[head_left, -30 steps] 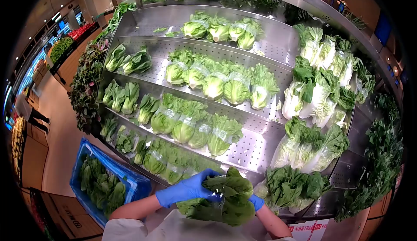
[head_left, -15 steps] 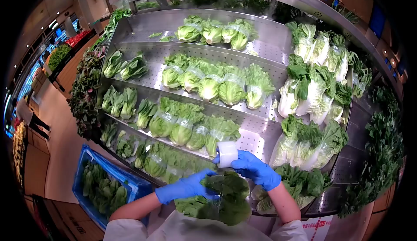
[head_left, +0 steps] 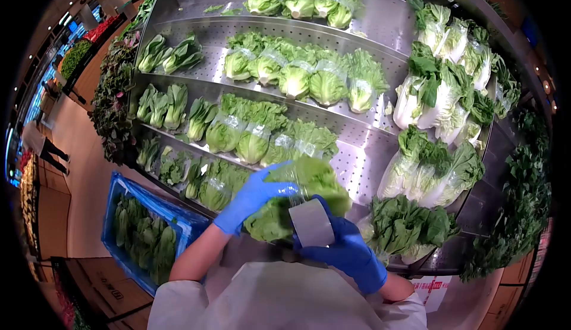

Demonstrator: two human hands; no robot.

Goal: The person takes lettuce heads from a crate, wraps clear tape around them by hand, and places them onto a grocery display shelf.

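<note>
In a blue glove, my left hand (head_left: 250, 202) grips a leafy green lettuce (head_left: 318, 178) from its left side, fingers spread across the leaves. A clear shiny band of film crosses the lettuce near my fingertips. My right hand (head_left: 354, 249), also gloved in blue, is closed around a wide roll of clear tape (head_left: 311, 223) just below the lettuce. The roll's pale side faces me and overlaps the lower leaves. Some fingers of my right hand are hidden behind the roll. Past the lettuce, banded lettuces (head_left: 253, 142) line a shelf tier.
A stepped metal display shelf (head_left: 363, 154) spans the front. Napa cabbages (head_left: 443, 101) fill its right side, and bok choy (head_left: 175, 104) stands on the left. A blue-lined crate (head_left: 196, 223) of greens sits at lower left. Far left, a person (head_left: 41, 142) stands in the aisle.
The lettuce has been raised and turned, showing its brighter side. The tape roll has come down from above the lettuce to its near side. My view has tilted downward.
</note>
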